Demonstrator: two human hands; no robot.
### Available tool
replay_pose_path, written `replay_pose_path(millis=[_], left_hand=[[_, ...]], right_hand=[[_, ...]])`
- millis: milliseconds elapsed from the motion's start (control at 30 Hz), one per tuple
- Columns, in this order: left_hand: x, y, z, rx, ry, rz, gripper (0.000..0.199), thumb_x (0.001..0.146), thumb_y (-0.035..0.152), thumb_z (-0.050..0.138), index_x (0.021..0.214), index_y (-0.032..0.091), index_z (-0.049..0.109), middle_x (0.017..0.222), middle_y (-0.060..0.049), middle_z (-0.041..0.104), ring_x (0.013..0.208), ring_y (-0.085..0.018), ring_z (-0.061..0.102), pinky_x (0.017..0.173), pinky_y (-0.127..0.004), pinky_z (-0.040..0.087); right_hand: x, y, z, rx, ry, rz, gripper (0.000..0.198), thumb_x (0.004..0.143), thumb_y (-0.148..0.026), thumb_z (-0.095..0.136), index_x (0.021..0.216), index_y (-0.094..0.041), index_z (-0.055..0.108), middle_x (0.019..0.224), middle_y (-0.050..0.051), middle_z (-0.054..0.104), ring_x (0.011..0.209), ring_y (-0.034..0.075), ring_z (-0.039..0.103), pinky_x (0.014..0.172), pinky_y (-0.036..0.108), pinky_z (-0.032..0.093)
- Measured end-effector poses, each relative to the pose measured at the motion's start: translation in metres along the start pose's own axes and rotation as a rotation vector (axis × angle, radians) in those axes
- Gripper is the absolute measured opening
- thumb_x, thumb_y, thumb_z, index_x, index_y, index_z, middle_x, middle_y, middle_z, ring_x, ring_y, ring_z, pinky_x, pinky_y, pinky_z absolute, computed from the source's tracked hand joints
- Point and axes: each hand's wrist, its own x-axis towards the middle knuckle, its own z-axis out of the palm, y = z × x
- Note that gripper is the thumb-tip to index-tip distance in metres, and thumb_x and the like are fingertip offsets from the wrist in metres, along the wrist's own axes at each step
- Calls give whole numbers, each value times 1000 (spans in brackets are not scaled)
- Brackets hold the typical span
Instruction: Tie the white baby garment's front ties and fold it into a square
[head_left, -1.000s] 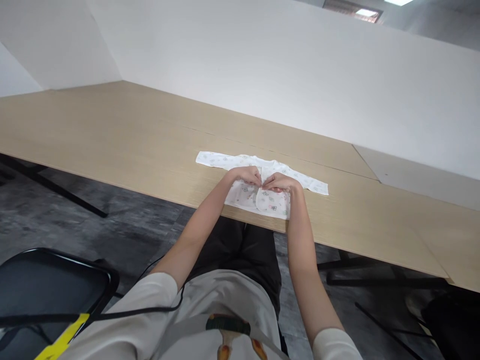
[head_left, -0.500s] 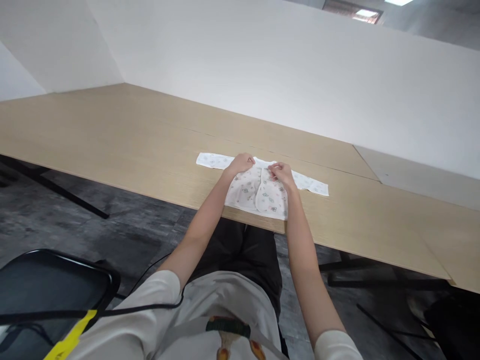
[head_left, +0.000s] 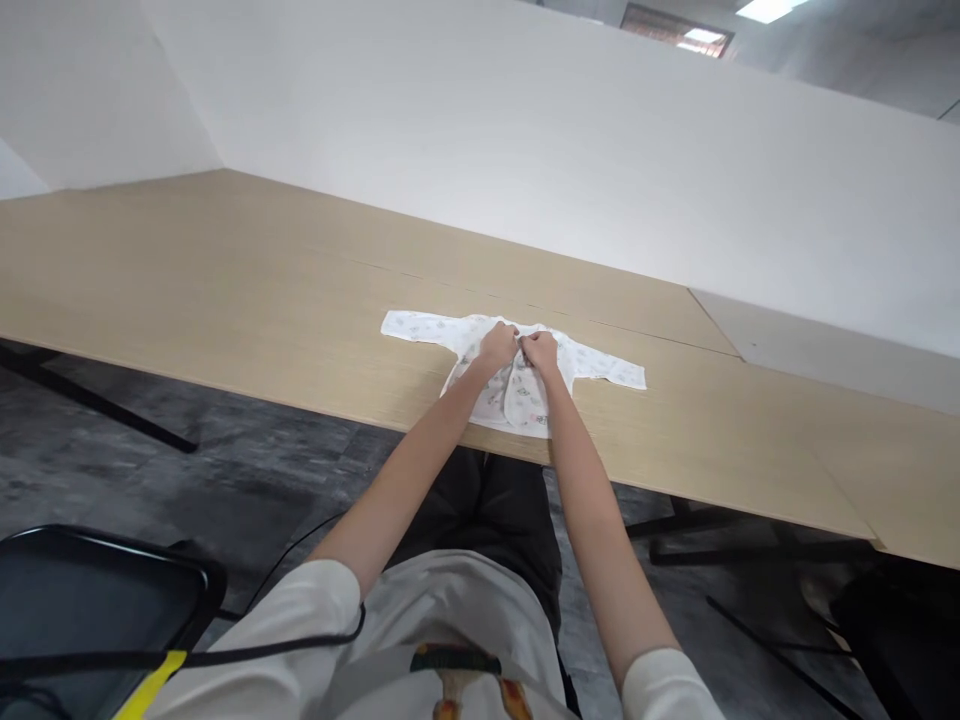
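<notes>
A small white baby shirt (head_left: 495,400) with a scattered print lies on the table near its front edge, its sleeves spread out to both sides. Close together at the upper middle of its front opening are my two hands. My left hand (head_left: 499,345) is closed, pinching the cloth just left of the opening. Right beside it, my right hand (head_left: 541,351) is closed on the overlapping front edge below the neckline. The fingertips are small in view, so any fastener between them cannot be made out.
The long wooden table (head_left: 262,270) runs across the view, backed by a white partition (head_left: 450,130). A black chair (head_left: 97,590) stands at the lower left. A black cable (head_left: 285,648) with a yellow tag (head_left: 154,685) crosses my left sleeve.
Both hands have come inward from the shoulder areas to the middle of the neckline, now almost touching. The shirt's sleeves stay spread. The camera view has shifted slightly.
</notes>
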Motion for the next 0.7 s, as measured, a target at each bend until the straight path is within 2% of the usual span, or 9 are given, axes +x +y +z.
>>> replay_pose_path(millis=[167,267,400,533,700], left_hand=[[0,-4,8,-24,49,-15,27,91,23,46,105,16,68,112,-12,61,99,-22,59,87,-30,46],[4,-8,14,-109,88,-30,23,87,16,49,100,17,69,106,-9,64,99,-20,59,89,-29,45],[11,-14,19,-289,108,-40,22,83,12,52,97,17,69,99,-5,69,95,-16,61,89,-26,46],[11,-14,15,-415,129,-70,21,82,11,53,95,16,69,99,-5,70,94,-15,63,88,-23,46],[6,-9,7,-484,126,-79,24,82,9,50,95,15,70,101,-5,70,95,-14,63,87,-22,46]], right_hand=[[-1,8,-4,210,-42,73,16,75,-20,47,66,-15,58,43,-3,45,38,9,40,45,20,35],[4,12,-3,210,-16,45,18,74,-21,49,78,-14,65,46,-3,48,41,9,42,47,19,36],[8,15,-4,171,35,-16,23,74,-24,52,85,-13,70,55,0,55,51,11,49,54,20,40],[6,15,-6,145,29,-24,23,74,-25,52,82,-14,69,57,0,56,53,12,50,54,20,40],[2,11,-7,226,-16,28,20,77,-23,45,69,-14,61,47,-2,47,41,9,41,42,19,33]])
